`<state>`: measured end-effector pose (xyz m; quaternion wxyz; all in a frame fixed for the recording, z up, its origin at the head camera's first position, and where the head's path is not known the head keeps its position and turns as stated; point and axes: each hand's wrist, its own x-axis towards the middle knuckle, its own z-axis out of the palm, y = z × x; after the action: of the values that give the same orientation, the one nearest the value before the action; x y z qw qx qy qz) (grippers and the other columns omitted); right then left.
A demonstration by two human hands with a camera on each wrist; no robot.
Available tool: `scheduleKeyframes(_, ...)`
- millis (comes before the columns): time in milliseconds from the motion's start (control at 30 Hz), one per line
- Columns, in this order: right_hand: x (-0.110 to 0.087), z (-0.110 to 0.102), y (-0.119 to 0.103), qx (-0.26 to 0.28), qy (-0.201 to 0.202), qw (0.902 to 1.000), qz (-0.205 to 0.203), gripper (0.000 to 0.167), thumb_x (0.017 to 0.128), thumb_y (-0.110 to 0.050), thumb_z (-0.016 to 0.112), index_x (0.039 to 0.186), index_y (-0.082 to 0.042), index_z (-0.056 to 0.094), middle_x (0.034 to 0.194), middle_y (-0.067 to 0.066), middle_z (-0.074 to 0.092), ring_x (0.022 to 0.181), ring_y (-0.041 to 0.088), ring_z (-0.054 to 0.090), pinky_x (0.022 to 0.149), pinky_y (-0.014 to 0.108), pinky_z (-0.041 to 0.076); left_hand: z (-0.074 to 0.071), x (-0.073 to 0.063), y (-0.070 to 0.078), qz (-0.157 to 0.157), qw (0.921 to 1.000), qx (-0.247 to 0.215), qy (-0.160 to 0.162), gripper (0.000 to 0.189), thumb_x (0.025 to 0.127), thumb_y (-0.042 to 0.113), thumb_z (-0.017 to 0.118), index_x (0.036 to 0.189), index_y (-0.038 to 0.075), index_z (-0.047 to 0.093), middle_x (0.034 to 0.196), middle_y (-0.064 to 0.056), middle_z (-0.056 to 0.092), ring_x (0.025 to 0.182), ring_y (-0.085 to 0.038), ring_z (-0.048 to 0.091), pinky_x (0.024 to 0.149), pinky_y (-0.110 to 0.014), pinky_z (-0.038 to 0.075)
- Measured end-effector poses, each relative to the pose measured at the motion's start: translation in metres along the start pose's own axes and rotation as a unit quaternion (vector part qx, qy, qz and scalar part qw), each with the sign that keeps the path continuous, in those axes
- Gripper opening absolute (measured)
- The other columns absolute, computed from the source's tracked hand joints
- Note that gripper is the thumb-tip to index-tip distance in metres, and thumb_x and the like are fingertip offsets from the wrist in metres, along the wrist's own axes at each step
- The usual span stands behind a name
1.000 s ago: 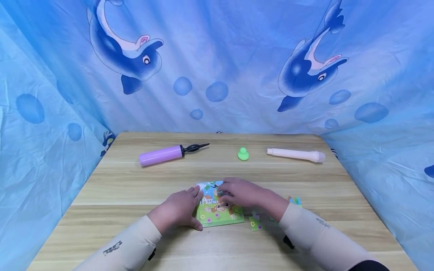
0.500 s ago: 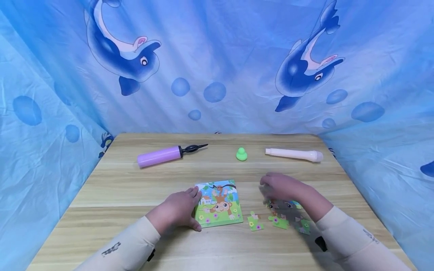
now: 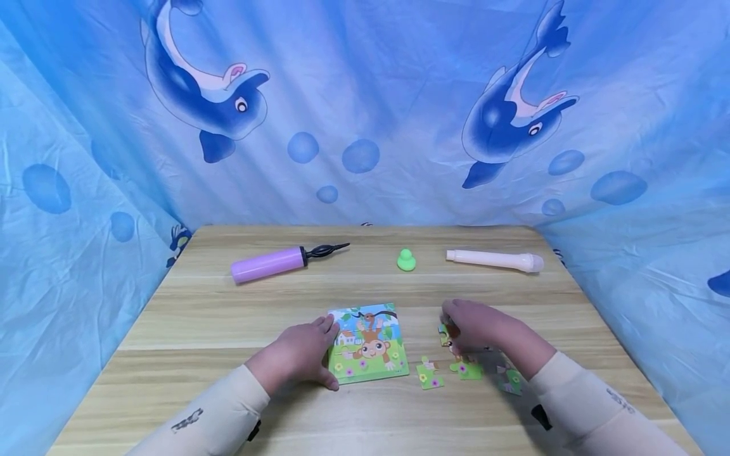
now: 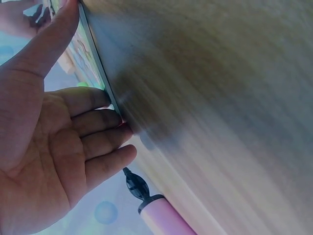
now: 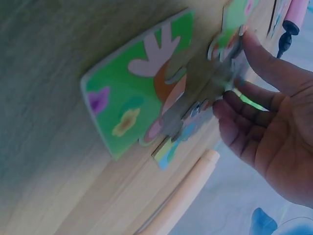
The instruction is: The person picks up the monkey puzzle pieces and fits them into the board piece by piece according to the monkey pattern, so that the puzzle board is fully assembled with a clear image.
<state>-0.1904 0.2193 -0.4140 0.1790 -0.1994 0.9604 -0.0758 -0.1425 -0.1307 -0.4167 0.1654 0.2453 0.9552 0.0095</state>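
Right hand (image 3: 485, 324) came down to loose pieces (image 3: 470, 371), grip unclear.
Left hand (image 3: 301, 349), spread apart, touched the left edge of the monkey puzzle (image 3: 367, 345).

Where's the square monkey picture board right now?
In the head view, the monkey picture board lies on the table at lower centre, the left hand against its left edge and a loose puzzle piece just off its right edge.

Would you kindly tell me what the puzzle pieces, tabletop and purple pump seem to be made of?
Puzzle pieces: probably cardboard or thin wood, judging by the printed face and pale edge. Tabletop: wood or wood-look laminate, smooth, with streaky grain. Purple pump: likely plastic, smooth and evenly coloured.
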Motion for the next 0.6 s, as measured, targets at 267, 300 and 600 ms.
scheduleKeyframes(267,0.016,-0.007,-0.002,0.110,0.013,0.9893,-0.096,0.012,0.095,-0.019,0.066,0.101,-0.017,0.056,0.079,-0.005,0.057,0.068,0.010,0.052,0.061,0.029,0.046,0.000,0.000,-0.001,0.006,1.0000,-0.003,0.007,0.115,0.065,0.069,0.077,0.150,0.002,0.038,0.158,-0.018,0.032,0.144,-0.034,0.034,0.112,-0.047,0.039)
scheduleKeyframes(300,0.019,-0.009,-0.003,0.126,0.011,0.9858,-0.111,0.009,0.096,-0.019,0.063,0.101,-0.018,0.056,0.077,-0.005,0.058,0.066,0.010,0.052,0.060,0.029,0.046,0.000,0.000,-0.001,0.006,1.0000,-0.003,0.007,0.115,0.065,0.069,0.077,0.150,0.002,0.038,0.158,-0.018,0.032,0.144,-0.034,0.034,0.112,-0.046,0.039)
scheduleKeyframes(600,0.044,-0.010,-0.047,0.214,-0.023,0.9617,-0.170,0.017,0.096,-0.028,0.063,0.107,-0.016,0.059,0.073,0.000,0.062,0.061,0.013,0.056,0.060,0.030,0.049,0.001,-0.002,0.000,0.003,0.9999,-0.007,0.007,0.115,0.064,0.068,0.078,0.149,0.002,0.038,0.158,-0.018,0.032,0.144,-0.035,0.035,0.112,-0.047,0.038)
